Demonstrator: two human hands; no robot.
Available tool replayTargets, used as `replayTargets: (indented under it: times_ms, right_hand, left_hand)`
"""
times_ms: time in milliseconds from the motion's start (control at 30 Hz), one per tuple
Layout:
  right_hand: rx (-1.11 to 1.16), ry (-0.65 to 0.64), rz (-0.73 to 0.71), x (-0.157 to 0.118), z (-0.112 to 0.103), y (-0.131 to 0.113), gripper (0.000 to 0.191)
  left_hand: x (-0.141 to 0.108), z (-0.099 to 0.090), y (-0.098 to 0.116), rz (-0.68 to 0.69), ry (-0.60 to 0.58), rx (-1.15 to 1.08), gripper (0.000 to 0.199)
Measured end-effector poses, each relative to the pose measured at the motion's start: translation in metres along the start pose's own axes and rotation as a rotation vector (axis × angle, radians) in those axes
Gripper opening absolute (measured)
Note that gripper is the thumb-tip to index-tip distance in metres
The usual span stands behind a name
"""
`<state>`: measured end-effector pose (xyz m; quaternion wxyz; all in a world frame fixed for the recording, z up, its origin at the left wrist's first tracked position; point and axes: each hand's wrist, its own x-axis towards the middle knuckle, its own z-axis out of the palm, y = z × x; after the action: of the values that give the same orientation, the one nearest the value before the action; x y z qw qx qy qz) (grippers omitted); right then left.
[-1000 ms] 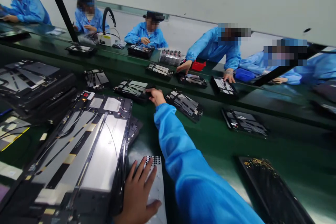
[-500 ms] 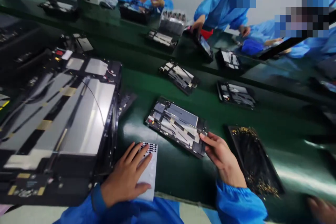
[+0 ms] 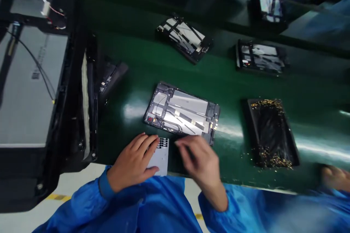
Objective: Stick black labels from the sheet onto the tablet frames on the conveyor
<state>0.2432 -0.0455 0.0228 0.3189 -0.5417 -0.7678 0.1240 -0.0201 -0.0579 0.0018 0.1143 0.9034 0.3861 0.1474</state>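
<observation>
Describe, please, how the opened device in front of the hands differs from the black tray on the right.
The opened device shows silvery panels crossed by dark strips; the black tray holds small gold-coloured pieces near both ends. The device's long side runs mostly left to right, the tray's mostly near to far. Both lie on the green table.

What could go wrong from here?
The right hand is close to the open tablet and might knock it. Some gold bits lie loose outside the black tray and could get lost. The sheet reaches the edge of the table and might slip if the left hand lifts.
</observation>
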Motion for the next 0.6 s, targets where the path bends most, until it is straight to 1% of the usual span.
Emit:
replayTargets:
  times_ms: [67,133,267,367,433,500,600]
  right_hand:
    - [0.126,-0.097,-0.063,-0.005,0.016,-0.020,0.017]
    - [0.146,-0.121,-0.061,-0.008,0.025,-0.027,0.017]
    - [0.103,-0.149,-0.069,-0.013,0.028,-0.021,0.023]
    - [0.028,-0.165,-0.110,-0.016,0.031,-0.017,0.031]
    - [-0.035,-0.164,-0.138,-0.017,0.035,-0.016,0.031]
    - [-0.087,-0.159,-0.151,-0.018,0.040,-0.016,0.028]
    - [-0.087,-0.187,-0.179,-0.020,0.043,-0.016,0.024]
  left_hand:
    - [-0.001,-0.001,0.000,-0.016,-0.023,0.002,0.073]
    - [-0.001,-0.002,0.000,-0.018,-0.041,0.003,0.072]
    - [0.001,-0.004,0.003,-0.001,-0.035,0.018,0.065]
    - [0.005,-0.001,0.007,0.033,-0.035,0.014,0.064]
    - [0.007,0.003,0.010,0.038,-0.042,0.022,0.064]
    - [0.007,0.007,0.013,0.015,-0.050,0.039,0.065]
    - [0.006,0.011,0.015,-0.002,-0.066,0.051,0.067]
